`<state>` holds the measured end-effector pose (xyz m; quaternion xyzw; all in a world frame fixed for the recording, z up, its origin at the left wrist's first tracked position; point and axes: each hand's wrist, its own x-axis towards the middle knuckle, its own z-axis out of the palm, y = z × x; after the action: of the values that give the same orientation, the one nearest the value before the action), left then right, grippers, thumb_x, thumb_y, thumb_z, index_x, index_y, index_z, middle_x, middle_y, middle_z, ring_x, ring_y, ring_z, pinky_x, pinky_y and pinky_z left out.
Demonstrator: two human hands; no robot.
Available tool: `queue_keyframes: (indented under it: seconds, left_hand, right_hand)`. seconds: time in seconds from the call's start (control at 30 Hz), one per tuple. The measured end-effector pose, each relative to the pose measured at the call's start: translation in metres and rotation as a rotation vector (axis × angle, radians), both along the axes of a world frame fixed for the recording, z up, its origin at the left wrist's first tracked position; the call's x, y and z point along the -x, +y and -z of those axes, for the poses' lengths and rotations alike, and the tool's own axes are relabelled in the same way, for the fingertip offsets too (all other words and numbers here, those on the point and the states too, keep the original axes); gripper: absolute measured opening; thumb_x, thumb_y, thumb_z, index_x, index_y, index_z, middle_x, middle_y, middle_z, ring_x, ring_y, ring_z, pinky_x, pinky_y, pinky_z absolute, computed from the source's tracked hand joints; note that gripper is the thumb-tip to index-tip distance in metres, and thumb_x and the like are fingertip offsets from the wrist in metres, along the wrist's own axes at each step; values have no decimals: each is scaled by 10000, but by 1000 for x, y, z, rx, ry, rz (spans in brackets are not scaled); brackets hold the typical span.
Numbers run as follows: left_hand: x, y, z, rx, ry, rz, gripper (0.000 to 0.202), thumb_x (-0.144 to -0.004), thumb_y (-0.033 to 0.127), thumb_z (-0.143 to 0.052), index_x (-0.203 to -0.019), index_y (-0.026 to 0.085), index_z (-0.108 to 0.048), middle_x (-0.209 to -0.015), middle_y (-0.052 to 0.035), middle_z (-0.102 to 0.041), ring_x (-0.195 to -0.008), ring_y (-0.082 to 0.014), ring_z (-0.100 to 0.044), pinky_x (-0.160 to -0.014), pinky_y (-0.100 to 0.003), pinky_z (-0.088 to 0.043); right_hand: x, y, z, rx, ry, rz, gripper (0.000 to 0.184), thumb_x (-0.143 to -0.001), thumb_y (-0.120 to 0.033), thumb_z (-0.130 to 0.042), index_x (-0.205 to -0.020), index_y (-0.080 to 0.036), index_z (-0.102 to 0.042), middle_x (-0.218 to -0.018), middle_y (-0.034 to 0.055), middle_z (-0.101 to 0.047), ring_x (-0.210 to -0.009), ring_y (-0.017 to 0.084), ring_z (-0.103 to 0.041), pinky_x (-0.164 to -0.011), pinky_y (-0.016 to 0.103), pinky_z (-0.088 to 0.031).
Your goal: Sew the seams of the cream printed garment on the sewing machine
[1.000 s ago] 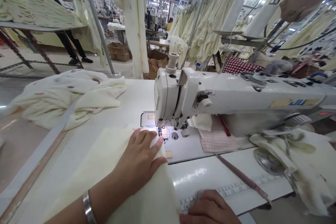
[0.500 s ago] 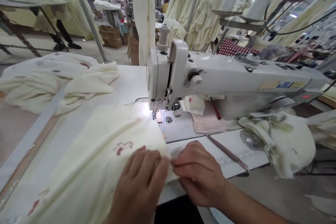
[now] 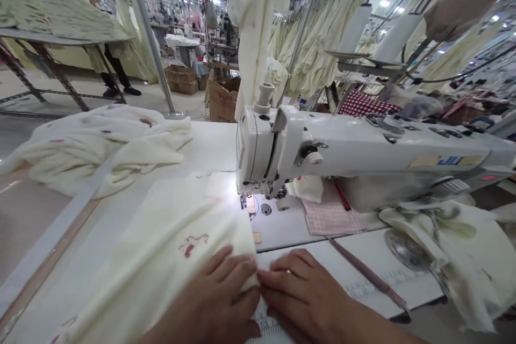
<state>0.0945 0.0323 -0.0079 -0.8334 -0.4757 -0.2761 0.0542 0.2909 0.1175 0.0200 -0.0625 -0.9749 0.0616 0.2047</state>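
Observation:
A cream fabric piece (image 3: 161, 252) with small reddish-brown printed figures lies across the sewing table, its far end under the lit needle area of a white sewing machine (image 3: 338, 140). My left hand (image 3: 226, 290) is closed on the fabric's right edge, fingers on top and thumb low beside the edge. Right against it, my right hand (image 3: 302, 290) pinches the same edge between thumb and fingertips. The pinched bit of cloth is mostly hidden by the fingers. Under the hands, a printed ruler scale (image 3: 268, 322) shows on the table.
A bunched printed cloth (image 3: 100, 145) lies at the table's back left. Right of the needle are a pink checked cloth (image 3: 330, 209) and a thin brown-handled tool (image 3: 366, 274). Cream scraps (image 3: 463, 252) hang at the right. Another person's legs (image 3: 116, 70) show behind a far table.
The camera view has tilted up, so the scene sits lower. Both hands have drawn closer together at the fabric's edge, and the ruler marks beneath them now show.

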Motion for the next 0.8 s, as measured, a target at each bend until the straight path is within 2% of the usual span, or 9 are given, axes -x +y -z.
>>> queue_keyframes:
  seconds: [0.13,0.23,0.37,0.5,0.63,0.73,0.8]
  left_hand:
    - [25,21,-17,225,-70,46,164,-886,302,-471,-946,247,-613,-1081,-42,-612,-1001,-201,-551,-997,-425,-381]
    - [42,39,-27,324,-66,54,164,-898,258,-464,-924,252,-626,-1091,-36,-588,-985,-196,-528,-975,-432,-372]
    - [58,64,-28,289,-69,56,202,-912,238,-441,-848,219,-631,-985,-42,-584,-893,-179,-504,-862,-361,-397]
    - [70,85,-26,275,-37,18,238,-922,279,-444,-771,199,-610,-880,-28,-582,-844,-165,-501,-811,-319,-383]
    - [81,102,-27,256,-37,-21,310,-931,300,-413,-700,193,-590,-836,-19,-576,-789,-156,-496,-768,-309,-390]
    - [78,100,-26,229,-30,-76,287,-916,305,-442,-705,194,-603,-833,-28,-582,-788,-166,-508,-769,-327,-413]
    - [62,80,-22,216,-24,-180,179,-887,269,-489,-811,190,-631,-894,-53,-605,-817,-189,-527,-766,-350,-436]
  right_hand:
    - [20,22,0,-9,-10,-4,171,-888,-172,-520,-1035,-152,-606,-1104,25,-655,-933,172,-529,-809,351,-391]
    - [34,39,2,-17,-12,33,160,-897,-176,-489,-987,-166,-620,-1024,36,-656,-882,173,-533,-749,336,-387]
    - [49,56,5,-59,-16,162,172,-880,-207,-493,-980,-211,-632,-907,39,-653,-746,175,-529,-714,338,-376]
    - [55,64,8,-83,29,176,183,-851,-162,-486,-959,-210,-626,-891,30,-659,-802,195,-546,-761,345,-367]
    - [56,65,8,-59,-28,215,196,-841,-147,-487,-958,-224,-625,-927,28,-664,-820,191,-548,-761,332,-352]
    - [55,59,0,-50,-44,192,189,-863,-147,-475,-946,-206,-635,-889,38,-661,-757,168,-545,-719,318,-345]
    - [52,49,-10,-16,-32,148,193,-876,-142,-469,-966,-187,-633,-845,43,-650,-731,160,-534,-673,307,-335]
